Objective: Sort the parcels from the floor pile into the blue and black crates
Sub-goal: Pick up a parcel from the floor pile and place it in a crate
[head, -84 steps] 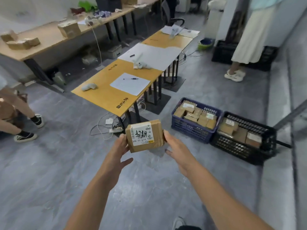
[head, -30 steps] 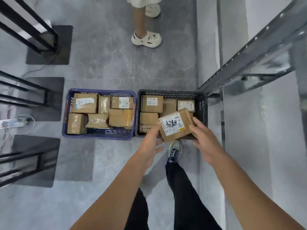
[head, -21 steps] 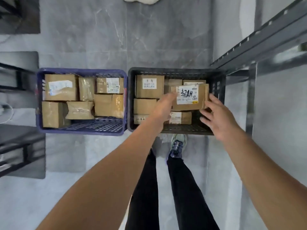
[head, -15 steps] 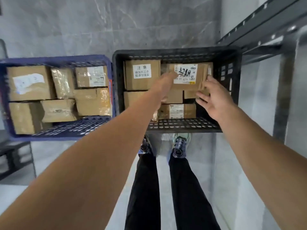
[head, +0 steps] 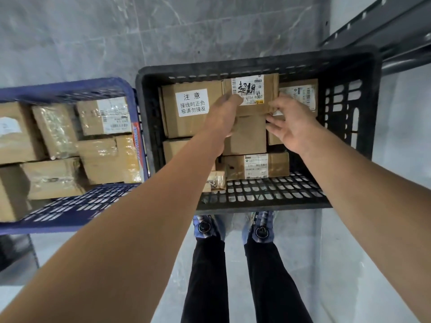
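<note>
A brown parcel (head: 270, 89) with a white handwritten label lies on top of other boxes at the back of the black crate (head: 256, 201). My left hand (head: 221, 117) grips its near left corner with curled fingers. My right hand (head: 291, 127) has spread fingers, its fingertips touching the parcel's near right edge. Left of the black crate and touching it stands the blue crate (head: 70, 210), holding several taped brown parcels (head: 102, 117). Parts of the boxes under the held parcel are hidden by my hands.
A dark metal shelf frame (head: 373, 26) runs across the upper right, just behind the black crate. My two shoes (head: 205, 227) stand on the grey tiled floor right at the black crate's near wall.
I carried the labelled parcel to the crates and bent over them. It went down from above the black crate's near edge onto the boxes at its back. My right hand's fingers have spread.
</note>
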The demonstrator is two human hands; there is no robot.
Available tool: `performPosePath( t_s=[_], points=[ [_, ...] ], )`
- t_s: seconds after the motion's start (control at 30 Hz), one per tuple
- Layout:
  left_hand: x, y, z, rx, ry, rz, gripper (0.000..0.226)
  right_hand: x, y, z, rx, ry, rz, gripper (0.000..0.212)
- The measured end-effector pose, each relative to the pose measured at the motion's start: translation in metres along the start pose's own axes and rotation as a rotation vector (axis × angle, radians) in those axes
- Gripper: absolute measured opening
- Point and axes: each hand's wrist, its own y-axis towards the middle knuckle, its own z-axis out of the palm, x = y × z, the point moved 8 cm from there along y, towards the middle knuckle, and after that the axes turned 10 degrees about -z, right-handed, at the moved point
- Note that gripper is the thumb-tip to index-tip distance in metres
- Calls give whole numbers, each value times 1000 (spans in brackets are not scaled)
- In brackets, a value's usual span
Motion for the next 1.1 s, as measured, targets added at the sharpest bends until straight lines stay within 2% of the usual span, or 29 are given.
performPosePath(
  t_s=[0.07, 0.13, 0.3, 0.4, 0.5, 0.6, 0.7, 0.93, 1.03, 1.1],
  points=[
    [0, -1, 1, 25, -36, -8, 48, -1, -1, 4, 20, -20, -2, 44],
    [0, -2, 1, 32, -59, -21, 47, 0, -1, 5, 37, -39, 1, 62],
    [4, -4, -3, 12, -101, -59, 20, 3, -7, 0, 56, -150, 29, 75],
    [6, -14, -8, -1, -98, -53, 30, 9, -21, -1, 53, -204, 20, 86],
    [7, -36, -16, 6, -95, -30, 48, 25, -47, 0, 30, -200, -48, 79],
    [5, -73, -33, -12, -132, 3, 42, 49, -84, 7, 42, -191, -145, 65],
    [0, -121, -58, -27, -171, 58, 51, 78, -131, 21, 86, -194, -186, 63],
    [-33, -275, -126, -29, -267, 214, 51, 174, -272, 70, 229, -195, -322, 63],
    [-51, -343, -155, -34, -302, 281, 69, 216, -339, 94, 270, -200, -397, 64],
    [-63, -387, -174, -47, -345, 327, 61, 241, -382, 110, 302, -205, -440, 65]
  ],
)
